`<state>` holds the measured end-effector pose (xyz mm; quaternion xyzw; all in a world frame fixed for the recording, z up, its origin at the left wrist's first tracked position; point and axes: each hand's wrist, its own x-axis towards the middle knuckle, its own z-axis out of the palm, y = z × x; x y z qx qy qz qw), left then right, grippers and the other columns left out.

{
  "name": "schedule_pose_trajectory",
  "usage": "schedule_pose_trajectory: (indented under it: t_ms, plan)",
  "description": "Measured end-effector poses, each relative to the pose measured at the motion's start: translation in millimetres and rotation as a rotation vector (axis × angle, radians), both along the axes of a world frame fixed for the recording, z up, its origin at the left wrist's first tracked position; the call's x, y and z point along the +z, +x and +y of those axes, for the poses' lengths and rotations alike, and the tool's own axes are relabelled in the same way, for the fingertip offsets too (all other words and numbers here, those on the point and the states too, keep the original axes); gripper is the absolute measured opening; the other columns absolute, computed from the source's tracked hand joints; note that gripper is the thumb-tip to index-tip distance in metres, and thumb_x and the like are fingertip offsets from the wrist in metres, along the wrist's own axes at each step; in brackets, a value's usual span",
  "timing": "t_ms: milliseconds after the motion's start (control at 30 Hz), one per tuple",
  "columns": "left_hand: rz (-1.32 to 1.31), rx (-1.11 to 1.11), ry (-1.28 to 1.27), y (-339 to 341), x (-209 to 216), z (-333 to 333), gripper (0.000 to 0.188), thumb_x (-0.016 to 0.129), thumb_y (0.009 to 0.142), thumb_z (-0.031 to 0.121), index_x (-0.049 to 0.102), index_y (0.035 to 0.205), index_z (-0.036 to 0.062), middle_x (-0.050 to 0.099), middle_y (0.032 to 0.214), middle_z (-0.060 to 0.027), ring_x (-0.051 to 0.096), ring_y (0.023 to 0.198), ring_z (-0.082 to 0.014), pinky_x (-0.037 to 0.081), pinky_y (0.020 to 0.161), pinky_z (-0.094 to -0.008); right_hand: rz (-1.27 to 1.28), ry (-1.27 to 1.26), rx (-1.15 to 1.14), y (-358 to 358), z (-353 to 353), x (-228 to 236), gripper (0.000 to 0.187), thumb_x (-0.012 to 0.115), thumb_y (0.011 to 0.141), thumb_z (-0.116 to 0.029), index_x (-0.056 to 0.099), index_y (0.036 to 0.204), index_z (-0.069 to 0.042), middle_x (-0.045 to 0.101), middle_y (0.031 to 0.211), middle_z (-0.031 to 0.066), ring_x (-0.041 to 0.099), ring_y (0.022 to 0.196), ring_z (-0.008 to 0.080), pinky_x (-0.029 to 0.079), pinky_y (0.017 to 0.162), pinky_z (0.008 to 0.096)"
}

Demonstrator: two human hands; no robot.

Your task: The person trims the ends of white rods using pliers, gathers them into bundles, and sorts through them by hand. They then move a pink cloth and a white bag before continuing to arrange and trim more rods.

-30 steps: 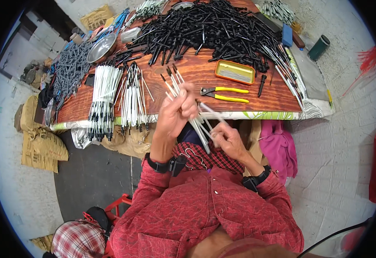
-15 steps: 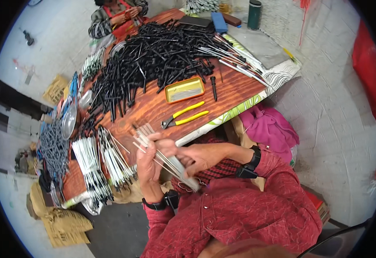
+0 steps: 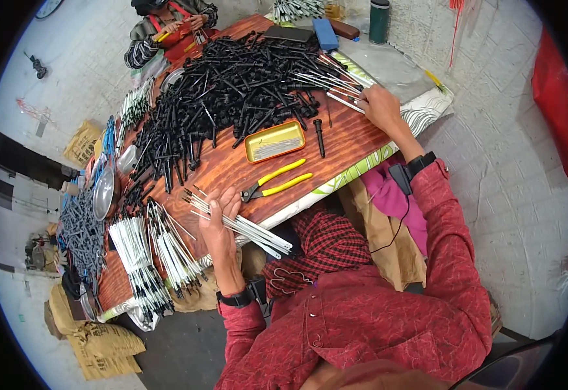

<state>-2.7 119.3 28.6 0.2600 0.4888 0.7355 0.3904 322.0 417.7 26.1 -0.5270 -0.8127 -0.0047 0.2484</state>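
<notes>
My left hand [image 3: 219, 218] is closed round a loose bundle of thin white rods [image 3: 261, 234], held over the front edge of the table. Some of the rods have dark tips. At the table's right side, my right hand [image 3: 383, 107] has its fingers closed on the near ends of other white rods [image 3: 344, 102], which lie spread beside a big pile of black plastic stakes [image 3: 232, 91]. Between the hands lie cutting pliers with yellow handles [image 3: 284, 172], a shallow yellow tin [image 3: 277, 155] of thin metal pins, and a single black stake [image 3: 320, 138].
Bundled white rods with black ends [image 3: 131, 244] lie at the table's left front, near a clear bowl [image 3: 104, 194] and grey chain-like pieces [image 3: 79, 227]. A green flask [image 3: 379, 23] and blue block [image 3: 325, 34] stand at the back. Another person [image 3: 173, 32] sits at the far left.
My right hand has left the bundle in my left hand and reached out to the rods at the right. My left hand still holds its bundle, slightly lower left.
</notes>
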Motion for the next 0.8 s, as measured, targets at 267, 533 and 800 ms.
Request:
schedule_pose_trajectory:
  t_ms: [267,533,800]
  plan:
    - [0.014,0.015,-0.016,4.5,1.7,-2.3,0.036,0.051,0.099,0.022,0.044,0.123,-0.0049,0.061,0.114,-0.0259,0.065,0.102,-0.0310,0.054,0.091,-0.0383,0.058,0.029,0.027,-3.4,16.5,-5.8,0.015,0.066,0.079,-0.024,0.067,0.084,-0.009,0.062,0.088,0.0152,0.062,0.085,0.0364,0.050,0.072,0.0476]
    - [0.084,0.016,-0.044,10.8,5.9,-0.8,0.031,0.049,0.100,0.020,0.045,0.119,-0.0040,0.062,0.113,-0.0260,0.065,0.101,-0.0306,0.054,0.090,-0.0374,-0.003,0.056,0.008,3.0,16.7,-3.7,0.019,0.066,0.082,-0.030,0.067,0.091,-0.014,0.059,0.092,0.0122,0.060,0.090,0.0355,0.048,0.075,0.0485]
    - [0.021,-0.004,-0.005,2.9,1.4,-3.7,0.033,0.052,0.098,0.017,0.042,0.122,-0.0033,0.060,0.118,-0.0259,0.064,0.105,-0.0319,0.054,0.092,-0.0371,0.057,0.142,0.005,-0.9,8.5,-15.9,0.012,0.060,0.084,-0.022,0.066,0.086,-0.012,0.062,0.087,0.0147,0.061,0.083,0.0363,0.049,0.072,0.0464]
